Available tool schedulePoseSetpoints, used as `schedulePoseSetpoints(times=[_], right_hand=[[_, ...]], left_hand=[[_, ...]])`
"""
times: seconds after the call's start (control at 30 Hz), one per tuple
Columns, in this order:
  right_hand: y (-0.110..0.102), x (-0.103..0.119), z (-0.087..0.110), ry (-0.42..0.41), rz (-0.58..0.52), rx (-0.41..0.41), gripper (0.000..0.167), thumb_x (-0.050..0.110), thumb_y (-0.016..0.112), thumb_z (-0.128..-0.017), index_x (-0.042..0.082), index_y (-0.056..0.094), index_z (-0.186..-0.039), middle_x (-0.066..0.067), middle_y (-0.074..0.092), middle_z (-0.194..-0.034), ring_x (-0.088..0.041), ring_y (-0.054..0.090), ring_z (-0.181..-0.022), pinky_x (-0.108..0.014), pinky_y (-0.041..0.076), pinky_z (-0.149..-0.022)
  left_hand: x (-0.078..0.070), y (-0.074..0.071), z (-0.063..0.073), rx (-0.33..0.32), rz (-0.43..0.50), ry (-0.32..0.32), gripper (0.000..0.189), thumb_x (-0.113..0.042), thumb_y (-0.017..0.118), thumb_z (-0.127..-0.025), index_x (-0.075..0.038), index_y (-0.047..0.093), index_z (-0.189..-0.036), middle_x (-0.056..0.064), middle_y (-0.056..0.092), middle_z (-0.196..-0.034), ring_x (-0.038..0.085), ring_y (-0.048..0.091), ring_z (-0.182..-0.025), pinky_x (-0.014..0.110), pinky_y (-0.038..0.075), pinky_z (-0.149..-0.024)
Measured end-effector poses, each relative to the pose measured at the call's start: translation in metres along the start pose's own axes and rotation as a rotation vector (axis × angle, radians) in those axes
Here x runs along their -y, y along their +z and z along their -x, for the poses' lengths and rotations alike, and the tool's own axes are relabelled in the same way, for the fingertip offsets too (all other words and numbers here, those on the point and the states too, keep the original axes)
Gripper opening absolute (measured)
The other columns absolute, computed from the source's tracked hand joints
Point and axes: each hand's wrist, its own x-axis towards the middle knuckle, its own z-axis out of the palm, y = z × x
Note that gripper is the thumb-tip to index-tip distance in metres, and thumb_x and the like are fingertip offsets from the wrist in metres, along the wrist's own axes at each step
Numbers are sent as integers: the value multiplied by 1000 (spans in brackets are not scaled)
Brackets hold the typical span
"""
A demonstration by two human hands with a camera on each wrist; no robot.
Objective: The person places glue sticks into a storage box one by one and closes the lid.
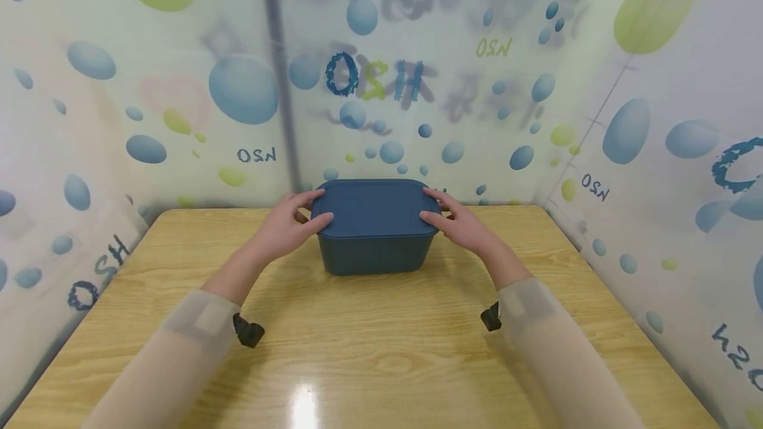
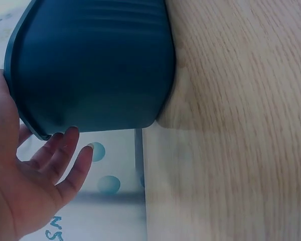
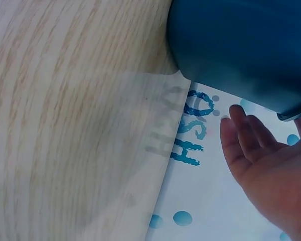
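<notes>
A dark blue lidded storage box point(image 1: 375, 257) stands on the table, its flat lid point(image 1: 375, 207) seated on top. At the lid's left end my left hand point(image 1: 288, 225) rests with thumb and index finger over the edge. My right hand point(image 1: 463, 225) mirrors it at the right end, thumb and index fingertips on the lid. The left wrist view shows the remaining left fingers point(image 2: 65, 155) loosely bent beside the box below the rim. Similarly, the other right fingers point(image 3: 243, 133) hang relaxed by the box wall in the right wrist view. The box's inside is hidden.
The light wooden table point(image 1: 381, 349) ends just behind the box at a printed curtain point(image 1: 417, 138) with blue and green drops. Similar curtains close in the left and right sides. Both sleeved forearms reach over the table, a small black wrist camera point(image 1: 248, 331) on each.
</notes>
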Motion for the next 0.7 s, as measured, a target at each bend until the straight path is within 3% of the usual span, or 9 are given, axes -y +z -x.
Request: schedulePoseSetpoints(times=[0.2,0.37,0.7], right_hand=[[6,-5,-3,-11,-70,19,73,52,56,-113,41,21,-176,-25,32,-175,-48,53,-149,-66,52,-112],[11,-9,-2,-29,-125,15,69,47,53,-116,40,20,-176,-26,25,-179,-51,48,-153,-69,51,-111],[14,-11,-4,-40,-160,0,67,44,50,-117,39,19,-177,-26,23,-180,-51,46,-154,-71,50,-112]], left_hand=[[0,3,1,-2,41,-48,78,-62,67,-105,-33,39,-172,15,61,-140,33,68,-116,46,58,-90],[2,6,1,13,111,-68,75,-54,67,-108,-33,36,-172,19,59,-136,36,73,-104,43,59,-89],[4,8,1,15,137,-59,72,-51,64,-110,-32,33,-173,21,57,-132,39,70,-102,38,58,-82]])
